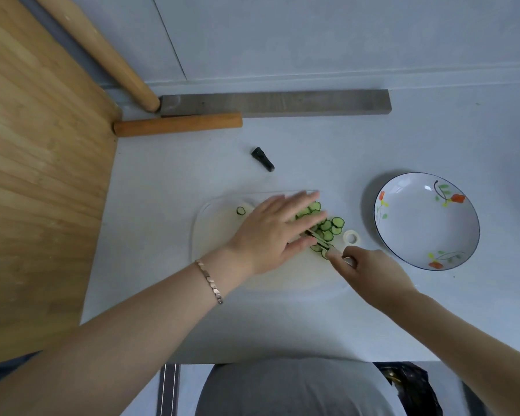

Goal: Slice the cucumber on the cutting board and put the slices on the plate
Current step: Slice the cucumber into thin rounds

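Right now the person's left hand is lying flat, fingers straight and spread, pressing down on a heap of cucumber slices that is sitting on the pale cutting board. Part of the heap is hiding under those fingers, while the rest is spilling out past the fingertips. One stray slice is lying by itself on the board, just beyond the back of that hand.

The right hand is curling round the handle of a knife, whose blade is reaching in among the slices, under the left hand's fingertips. A white ring is sitting just beyond the right hand's knuckles, between the slices and the plate.

That flowered plate is waiting on the grey table, just outward of the right hand and holding no slices. Further off, beyond the left fingertips, a small dark tapered thing is lying on the table. Well past it are a short wooden stick and a long grey block. A bracelet is circling the left wrist.
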### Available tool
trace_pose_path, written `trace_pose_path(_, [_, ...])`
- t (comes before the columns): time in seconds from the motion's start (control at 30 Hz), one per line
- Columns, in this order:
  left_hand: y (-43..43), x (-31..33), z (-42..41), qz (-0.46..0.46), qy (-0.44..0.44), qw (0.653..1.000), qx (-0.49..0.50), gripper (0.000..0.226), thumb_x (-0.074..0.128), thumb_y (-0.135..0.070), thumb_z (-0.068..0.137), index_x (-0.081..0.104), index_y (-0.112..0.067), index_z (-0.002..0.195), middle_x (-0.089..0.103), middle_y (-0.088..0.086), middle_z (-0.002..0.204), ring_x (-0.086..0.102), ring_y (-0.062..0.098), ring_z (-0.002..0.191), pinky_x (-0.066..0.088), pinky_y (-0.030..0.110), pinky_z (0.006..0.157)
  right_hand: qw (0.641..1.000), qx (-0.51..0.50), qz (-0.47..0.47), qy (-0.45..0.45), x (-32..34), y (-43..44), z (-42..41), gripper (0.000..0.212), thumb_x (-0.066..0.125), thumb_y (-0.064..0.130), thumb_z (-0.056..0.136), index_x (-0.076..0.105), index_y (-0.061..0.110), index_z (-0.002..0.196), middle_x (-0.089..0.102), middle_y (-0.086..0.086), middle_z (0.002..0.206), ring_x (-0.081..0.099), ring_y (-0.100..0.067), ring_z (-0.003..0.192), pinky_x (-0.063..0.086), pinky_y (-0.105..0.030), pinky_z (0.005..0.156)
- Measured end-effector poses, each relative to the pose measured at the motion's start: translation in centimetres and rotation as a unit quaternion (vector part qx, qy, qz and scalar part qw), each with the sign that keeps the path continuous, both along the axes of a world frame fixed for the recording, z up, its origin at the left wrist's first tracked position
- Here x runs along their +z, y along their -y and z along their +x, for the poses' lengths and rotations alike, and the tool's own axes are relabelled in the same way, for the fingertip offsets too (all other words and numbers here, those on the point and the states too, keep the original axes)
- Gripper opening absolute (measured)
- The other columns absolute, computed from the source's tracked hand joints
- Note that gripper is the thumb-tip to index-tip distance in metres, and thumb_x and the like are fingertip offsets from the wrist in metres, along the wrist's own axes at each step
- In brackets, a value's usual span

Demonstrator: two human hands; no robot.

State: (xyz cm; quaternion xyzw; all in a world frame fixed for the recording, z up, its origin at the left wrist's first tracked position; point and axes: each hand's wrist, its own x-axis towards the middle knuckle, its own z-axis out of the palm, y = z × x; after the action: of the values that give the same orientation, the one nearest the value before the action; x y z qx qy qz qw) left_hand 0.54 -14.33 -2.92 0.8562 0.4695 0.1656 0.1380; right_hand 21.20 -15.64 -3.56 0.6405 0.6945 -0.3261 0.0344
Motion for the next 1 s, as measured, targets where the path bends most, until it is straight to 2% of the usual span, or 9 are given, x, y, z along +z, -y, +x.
trace_pose_path(0.07, [-0.6, -0.3, 0.3, -0.133, -0.111, 0.984, -0.032, 0.047, 0.025, -0.045, 0.095, 0.029, -0.031, 0.140, 0.017, -0.004, 0.154, 0.017, 0.014, 0.141, 0.015, 0.035, 0.113, 0.999, 0.031, 0.017, 0.036, 0.2, -0.3, 0.0, 0.048, 0.044, 0.058, 0.087, 0.044, 0.014, 0.067, 0.041, -0.001, 0.054, 0.046, -0.030, 0.063, 0.031, -0.032, 0.052])
trace_pose_path(0.13, [-1.1, -0.6, 0.5, -0.232, -0.155, 0.960, -0.035, 0.045, 0.020, -0.043, 0.097, 0.023, -0.032, 0.141, 0.008, -0.009, 0.155, 0.005, 0.008, 0.142, 0.007, 0.031, 0.115, 0.993, 0.071, 0.048, 0.077, 0.2, -0.6, 0.1, 0.047, 0.042, 0.061, 0.087, 0.047, 0.016, 0.075, 0.049, -0.002, 0.060, 0.051, -0.030, 0.068, 0.033, -0.030, 0.057])
trace_pose_path(0.23, [-1.9, -0.7, 0.9, -0.302, -0.110, 0.947, -0.030, 0.047, 0.023, -0.046, 0.097, 0.021, -0.033, 0.142, 0.003, -0.011, 0.155, -0.004, 0.004, 0.141, 0.000, 0.032, 0.116, 0.969, 0.155, 0.120, 0.148, 0.5, -1.3, 0.8, 0.046, 0.044, 0.063, 0.086, 0.050, 0.018, 0.082, 0.066, -0.004, 0.075, 0.063, -0.026, 0.072, 0.034, -0.028, 0.057])
trace_pose_path(0.3, [-2.4, -0.6, 1.4, -0.338, -0.093, 0.936, -0.023, 0.057, 0.029, -0.054, 0.092, 0.010, -0.036, 0.143, -0.003, -0.013, 0.155, -0.009, 0.003, 0.140, -0.002, 0.033, 0.117, 0.950, 0.207, 0.188, 0.141, 0.0, -1.6, 1.4, 0.049, 0.067, 0.057, 0.074, 0.058, 0.009, 0.070, 0.062, -0.005, 0.058, 0.060, -0.024, 0.046, 0.032, -0.026, 0.044])
trace_pose_path(0.4, [-2.8, -0.6, 2.4, -0.354, -0.127, 0.926, -0.035, 0.071, 0.034, -0.061, 0.088, -0.003, -0.037, 0.142, -0.012, -0.011, 0.154, -0.016, 0.005, 0.140, -0.006, 0.036, 0.117, 0.932, 0.214, 0.275, 0.098, -0.8, -1.8, 1.9, 0.054, 0.075, 0.056, 0.061, 0.055, 0.007, 0.050, 0.047, -0.004, 0.038, 0.038, -0.018, 0.020, 0.022, -0.019, 0.030])
trace_pose_path(0.47, [-2.9, -0.9, 2.9, -0.359, -0.137, 0.922, -0.040, 0.073, 0.034, -0.061, 0.087, -0.006, -0.036, 0.142, -0.014, -0.009, 0.154, -0.019, 0.007, 0.139, -0.007, 0.039, 0.117, 0.925, 0.223, 0.296, 0.082, -1.0, -1.9, 2.0, 0.062, 0.056, 0.065, 0.076, 0.061, 0.007, 0.055, 0.042, -0.002, 0.034, 0.039, -0.021, 0.021, 0.022, -0.017, 0.033])
trace_pose_path(0.57, [-3.2, -1.4, 3.5, -0.360, -0.150, 0.920, -0.047, 0.072, 0.030, -0.061, 0.088, -0.010, -0.036, 0.142, -0.017, -0.008, 0.153, -0.021, 0.008, 0.139, -0.009, 0.041, 0.116, 0.920, 0.237, 0.304, 0.077, -1.3, -1.9, 2.3, 0.060, 0.038, 0.060, 0.074, 0.061, 0.007, 0.055, 0.039, -0.002, 0.032, 0.040, -0.022, 0.022, 0.019, -0.017, 0.038])
trace_pose_path(0.87, [-6.1, -3.6, 3.7, -0.363, -0.202, 0.909, 0.007, 0.064, 0.022, -0.055, 0.093, -0.013, -0.033, 0.142, -0.018, -0.006, 0.153, -0.020, 0.012, 0.140, -0.009, 0.045, 0.115, 0.916, 0.264, 0.295, 0.060, -1.0, -1.1, 3.2, 0.056, 0.039, 0.060, 0.075, 0.046, 0.013, 0.046, 0.040, 0.000, 0.033, 0.039, -0.023, 0.023, 0.019, -0.016, 0.041])
trace_pose_path(1.0, [-6.9, -3.5, 2.5, -0.314, -0.192, 0.929, 0.033, 0.056, 0.022, -0.044, 0.097, -0.006, -0.030, 0.144, -0.008, -0.005, 0.155, -0.011, 0.011, 0.142, -0.006, 0.044, 0.115, 0.912, 0.270, 0.302, 0.060, -0.1, -0.8, 4.5, 0.054, 0.041, 0.059, 0.075, 0.046, 0.013, 0.047, 0.039, 0.001, 0.033, 0.039, -0.021, 0.024, 0.018, -0.018, 0.040])
